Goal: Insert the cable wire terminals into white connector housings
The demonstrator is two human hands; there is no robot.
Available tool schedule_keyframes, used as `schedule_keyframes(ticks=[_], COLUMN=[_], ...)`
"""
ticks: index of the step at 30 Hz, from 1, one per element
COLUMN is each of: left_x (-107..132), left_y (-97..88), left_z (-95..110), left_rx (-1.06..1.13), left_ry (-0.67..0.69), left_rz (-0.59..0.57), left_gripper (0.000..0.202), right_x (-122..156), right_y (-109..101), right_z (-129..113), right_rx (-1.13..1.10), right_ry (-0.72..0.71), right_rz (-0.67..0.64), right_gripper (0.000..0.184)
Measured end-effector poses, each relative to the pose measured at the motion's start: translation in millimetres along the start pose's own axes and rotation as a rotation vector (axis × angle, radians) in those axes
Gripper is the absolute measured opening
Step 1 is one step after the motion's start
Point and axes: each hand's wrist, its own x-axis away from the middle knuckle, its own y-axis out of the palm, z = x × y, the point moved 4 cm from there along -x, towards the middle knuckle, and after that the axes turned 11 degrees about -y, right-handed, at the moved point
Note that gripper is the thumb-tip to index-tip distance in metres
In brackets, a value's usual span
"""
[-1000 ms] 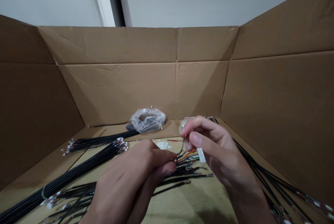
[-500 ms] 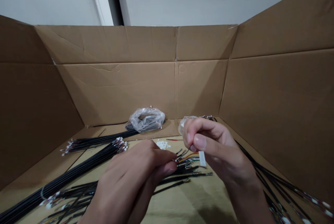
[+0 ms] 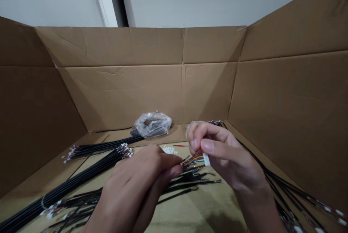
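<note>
My left hand (image 3: 136,186) is closed, thumb and forefinger pinching the end of a cable whose body is hidden under the palm. Coloured wires (image 3: 193,159) fan out of that pinch to a white connector housing (image 3: 206,159), which hangs tilted just under my right thumb. My right hand (image 3: 231,157) is closed too, its thumb and fingertips pinching a thin dark wire beside the housing. Whether those fingertips also touch the housing is unclear. Below the hands lie several black cables (image 3: 187,184) with bare wire ends pointing right.
Cardboard walls (image 3: 122,88) enclose the work surface. Bundled black cables with white connectors (image 3: 78,175) lie at left, more cables (image 3: 288,186) at right. At the back are a clear plastic bag (image 3: 153,124), small white pieces (image 3: 170,150) and a red thin item (image 3: 179,145).
The white housing has shifted left and up, closer to my right fingertips, and turned to a steeper tilt. My right fingers have moved slightly left; my left hand has barely moved.
</note>
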Motion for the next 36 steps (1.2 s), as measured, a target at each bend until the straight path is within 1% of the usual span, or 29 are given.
schedule_keyframes(ticks=[2, 4, 7, 10, 13, 18, 22, 25, 26, 28, 31, 34, 36], left_x=[-3, -5, -6, -8, -11, -15, -16, -14, -13, -11, -9, -9, -8], left_y=[0.7, 1.6, 3.6, 3.1, -1.7, -8.5, -8.4, -6.8, -6.6, -7.2, -8.8, -8.0, -6.9], left_z=[0, -1, -5, -7, -5, -5, -10, -16, -18, -20, -17, -10, -7], left_rx=[-0.031, -0.042, -0.044, -0.082, -0.133, -0.144, -0.112, -0.057, -0.028, 0.043, 0.079, 0.003, -0.034], left_ry=[0.005, 0.019, 0.006, -0.016, -0.021, -0.027, -0.039, -0.091, -0.111, -0.118, -0.056, 0.065, 0.116], left_rz=[-0.005, -0.001, 0.012, 0.055, 0.128, 0.19, 0.197, 0.21, 0.224, 0.259, 0.281, 0.241, 0.23], left_gripper=[0.019, 0.018, 0.017, 0.016, 0.016, 0.015, 0.016, 0.005, 0.004, 0.008, 0.016, 0.022, 0.027], right_x=[2, 5, 10, 15, 17, 15, 11, 10, 10, 10, 10, 9, 10], right_y=[1, 3, 6, 9, 15, 17, 14, 13, 13, 14, 16, 18, 19], right_z=[-3, -8, -15, -19, -17, -9, -3, 2, 4, 6, 9, 10, 11], right_rx=[0.023, 0.096, 0.31, 0.512, 0.58, 0.571, 0.506, 0.422, 0.401, 0.375, 0.348, 0.278, 0.22], right_ry=[-0.038, -0.089, -0.167, -0.215, -0.237, -0.233, -0.168, -0.128, -0.12, -0.111, -0.105, -0.078, -0.059], right_rz=[-0.007, -0.006, 0.046, 0.116, 0.136, 0.161, 0.199, 0.235, 0.245, 0.257, 0.266, 0.275, 0.268], right_gripper=[0.01, 0.009, 0.009, 0.011, 0.013, 0.013, 0.014, 0.015, 0.015, 0.016, 0.016, 0.016, 0.017])
